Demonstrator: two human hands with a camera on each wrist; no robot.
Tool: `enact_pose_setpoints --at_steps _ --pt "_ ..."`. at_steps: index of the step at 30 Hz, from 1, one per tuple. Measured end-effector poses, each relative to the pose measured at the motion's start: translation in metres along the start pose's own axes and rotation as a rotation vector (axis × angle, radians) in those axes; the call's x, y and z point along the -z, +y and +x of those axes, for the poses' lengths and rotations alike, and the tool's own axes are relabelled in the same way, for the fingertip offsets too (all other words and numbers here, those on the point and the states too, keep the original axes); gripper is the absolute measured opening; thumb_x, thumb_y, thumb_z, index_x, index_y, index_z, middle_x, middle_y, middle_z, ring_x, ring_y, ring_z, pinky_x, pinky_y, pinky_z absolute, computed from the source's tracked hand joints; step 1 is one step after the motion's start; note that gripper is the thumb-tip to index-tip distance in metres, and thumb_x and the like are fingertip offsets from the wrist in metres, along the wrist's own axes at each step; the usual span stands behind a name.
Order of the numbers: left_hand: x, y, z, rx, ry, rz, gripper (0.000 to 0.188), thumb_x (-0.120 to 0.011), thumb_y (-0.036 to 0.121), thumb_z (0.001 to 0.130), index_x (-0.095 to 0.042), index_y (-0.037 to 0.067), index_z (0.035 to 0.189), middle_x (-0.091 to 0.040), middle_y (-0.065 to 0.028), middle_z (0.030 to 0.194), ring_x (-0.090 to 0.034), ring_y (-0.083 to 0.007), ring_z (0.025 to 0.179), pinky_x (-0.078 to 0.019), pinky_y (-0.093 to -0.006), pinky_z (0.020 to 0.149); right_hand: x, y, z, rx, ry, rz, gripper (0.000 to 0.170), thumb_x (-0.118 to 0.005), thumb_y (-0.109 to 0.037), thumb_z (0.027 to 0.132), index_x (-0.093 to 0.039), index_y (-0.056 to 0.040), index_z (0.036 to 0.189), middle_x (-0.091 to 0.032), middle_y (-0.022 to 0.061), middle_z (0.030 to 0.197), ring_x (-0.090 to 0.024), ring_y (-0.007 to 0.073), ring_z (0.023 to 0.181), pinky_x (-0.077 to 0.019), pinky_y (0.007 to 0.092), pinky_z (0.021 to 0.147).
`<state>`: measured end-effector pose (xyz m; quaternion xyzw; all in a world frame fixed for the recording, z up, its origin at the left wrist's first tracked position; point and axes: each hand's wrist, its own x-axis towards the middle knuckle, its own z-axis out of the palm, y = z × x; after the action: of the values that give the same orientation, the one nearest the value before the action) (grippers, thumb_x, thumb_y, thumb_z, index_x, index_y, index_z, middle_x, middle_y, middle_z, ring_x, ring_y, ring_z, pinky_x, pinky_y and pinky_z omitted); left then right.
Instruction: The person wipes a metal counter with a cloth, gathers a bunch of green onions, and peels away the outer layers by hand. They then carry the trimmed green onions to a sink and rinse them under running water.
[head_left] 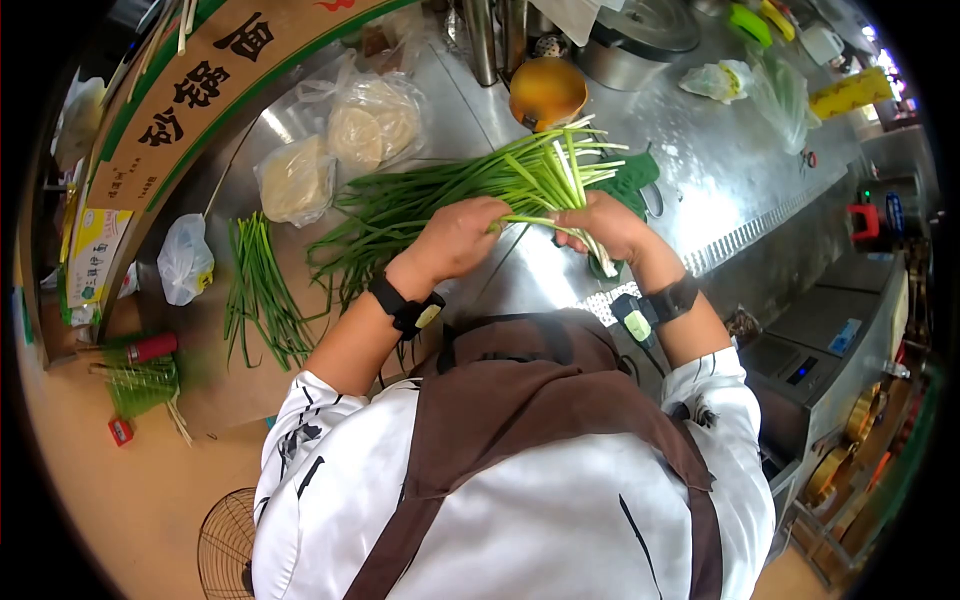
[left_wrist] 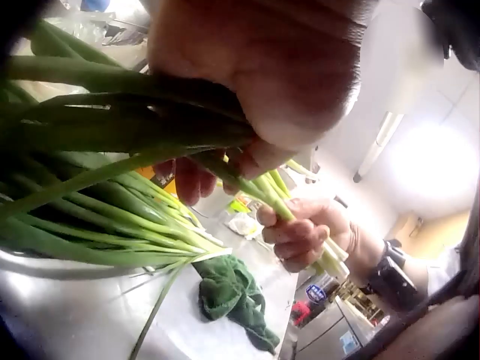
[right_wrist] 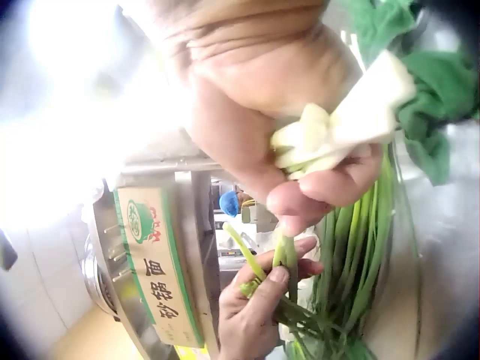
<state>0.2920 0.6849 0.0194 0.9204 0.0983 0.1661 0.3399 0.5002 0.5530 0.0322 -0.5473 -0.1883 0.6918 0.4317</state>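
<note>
My left hand (head_left: 460, 237) grips several green stalks of scallions (left_wrist: 259, 187) around their middle, in front of my apron. The right hand (head_left: 612, 226) holds the same scallions nearer their pale ends (right_wrist: 375, 101), fingers curled round them and the white ends sticking out past the palm. Just beyond both hands, a big pile of scallions (head_left: 430, 190) lies on the metal table (head_left: 470, 120), green leaves to the left and white ends to the right. Beside the right hand is a crumpled green cloth (left_wrist: 232, 296).
A smaller bunch of scallions (head_left: 262, 290) lies at the left. Behind it are a tied white bag (head_left: 186, 262) and bagged pale rounds (head_left: 372, 125). An orange bowl (head_left: 548, 92) and a lidded pot (head_left: 640, 45) stand at the back. A printed cardboard box (head_left: 190, 100) edges the far left.
</note>
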Motion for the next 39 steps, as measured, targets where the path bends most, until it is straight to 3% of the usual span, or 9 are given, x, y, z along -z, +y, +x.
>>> enact_pose_setpoints --at_steps 2,6,10,16,22,26,29,33,39 --pt "0.01 0.0 0.004 0.177 -0.17 -0.155 0.023 -0.054 0.011 0.085 -0.061 0.003 0.106 -0.064 -0.0116 0.089 -0.06 -0.0245 0.076 -0.0484 -0.0351 0.07 -0.007 -0.008 -0.005 0.062 0.123 -0.408 0.012 -0.062 -0.01 0.086 -0.062 0.0008 0.091 -0.062 0.0044 0.071 -0.051 0.0081 0.051 -0.0407 0.0213 0.047" --pt "0.02 0.001 0.018 0.564 -0.473 -0.399 0.029 -0.052 0.018 0.092 -0.061 0.005 0.116 -0.065 -0.0052 0.082 -0.055 -0.0104 0.073 -0.0479 -0.0284 0.07 -0.014 -0.011 -0.014 0.221 0.064 -0.566 0.01 -0.062 -0.009 0.085 -0.063 -0.0007 0.091 -0.062 0.0027 0.072 -0.05 0.0069 0.054 -0.0402 0.0218 0.05" --pt "0.001 -0.005 0.016 0.507 -0.477 -0.535 0.026 -0.05 0.021 0.093 -0.062 0.004 0.111 -0.065 -0.0064 0.081 -0.058 -0.0133 0.071 -0.0487 -0.0296 0.069 -0.023 -0.015 -0.018 0.317 0.068 -0.753 0.015 -0.063 -0.006 0.083 -0.062 0.0 0.097 -0.061 0.0026 0.072 -0.053 0.0097 0.061 -0.0447 0.0255 0.058" --pt "-0.005 0.0 0.013 0.243 -0.394 -0.168 0.02 -0.052 0.019 0.09 -0.058 0.001 0.094 -0.064 -0.0167 0.081 -0.062 -0.0283 0.071 -0.0495 -0.0386 0.067 -0.02 -0.006 -0.013 0.367 0.074 -0.745 0.02 -0.064 -0.004 0.082 -0.06 0.0002 0.102 -0.062 0.0045 0.076 -0.054 0.0121 0.068 -0.0468 0.0283 0.064" --pt "-0.013 0.009 0.013 0.271 -0.193 0.14 0.024 -0.057 0.019 0.083 -0.055 0.001 0.098 -0.063 -0.0212 0.083 -0.059 -0.0418 0.078 -0.0464 -0.0494 0.069 -0.034 0.001 -0.007 0.461 0.192 -0.763 0.018 -0.063 -0.004 0.083 -0.06 -0.0005 0.1 -0.06 0.0046 0.076 -0.052 0.0128 0.067 -0.0462 0.0289 0.065" --pt "-0.017 -0.004 0.011 0.334 -0.18 0.196 0.023 -0.056 0.02 0.083 -0.055 0.001 0.097 -0.063 -0.0206 0.08 -0.059 -0.0413 0.077 -0.0469 -0.0479 0.068 -0.039 -0.004 -0.009 0.408 0.197 -0.822 0.015 -0.063 -0.004 0.082 -0.06 0.0005 0.096 -0.06 0.0047 0.075 -0.053 0.0133 0.066 -0.0461 0.0286 0.064" --pt "0.004 -0.029 0.003 0.591 -0.137 0.102 0.021 -0.052 0.018 0.083 -0.055 0.0 0.094 -0.063 -0.0222 0.088 -0.06 -0.0406 0.082 -0.0474 -0.0474 0.072 -0.034 -0.002 -0.017 0.357 0.204 -0.706 0.012 -0.062 -0.005 0.084 -0.06 0.0014 0.094 -0.06 0.0038 0.075 -0.054 0.0125 0.067 -0.0463 0.0278 0.063" --pt "0.011 -0.015 -0.001 0.55 -0.251 -0.495 0.024 -0.05 0.025 0.089 -0.057 0.002 0.094 -0.064 -0.0119 0.083 -0.063 -0.029 0.077 -0.0478 -0.0367 0.07 -0.023 -0.001 -0.009 0.322 0.141 -0.542 0.01 -0.061 -0.006 0.086 -0.061 0.0019 0.093 -0.061 0.0011 0.076 -0.055 0.0101 0.068 -0.0465 0.0249 0.063" --pt "0.01 -0.001 -0.016 0.334 -0.333 -0.209 0.021 -0.051 0.024 0.09 -0.057 0.004 0.095 -0.062 -0.013 0.081 -0.061 -0.0301 0.076 -0.0471 -0.0382 0.068 -0.02 -0.002 -0.013 0.375 0.083 -0.862 0.021 -0.066 -0.012 0.083 -0.063 0.0 0.101 -0.063 0.0067 0.076 -0.057 0.0148 0.068 -0.0467 0.0309 0.065"
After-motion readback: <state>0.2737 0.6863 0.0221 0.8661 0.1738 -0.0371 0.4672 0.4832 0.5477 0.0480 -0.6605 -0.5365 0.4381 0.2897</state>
